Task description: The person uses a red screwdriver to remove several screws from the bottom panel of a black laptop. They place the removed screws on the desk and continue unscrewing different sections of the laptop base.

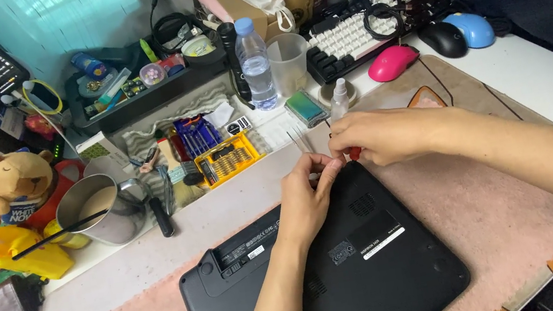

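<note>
Black laptop (352, 262) under both hands, red-handled tool (354, 153) in right hand (380, 135) grip

Soft, even daylight from the curtained window (84, 16) behind; faint shadows, sharp centre, slight wide-angle stretching at edges

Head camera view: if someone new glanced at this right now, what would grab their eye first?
First the two hands, left hand and right hand, meeting at the far edge of a black laptop lying bottom-up on a pink mat; the right hand pinches a small red-handled tool. Next, the clutter behind: a yellow bit case, a water bottle, a magenta mouse.
</note>
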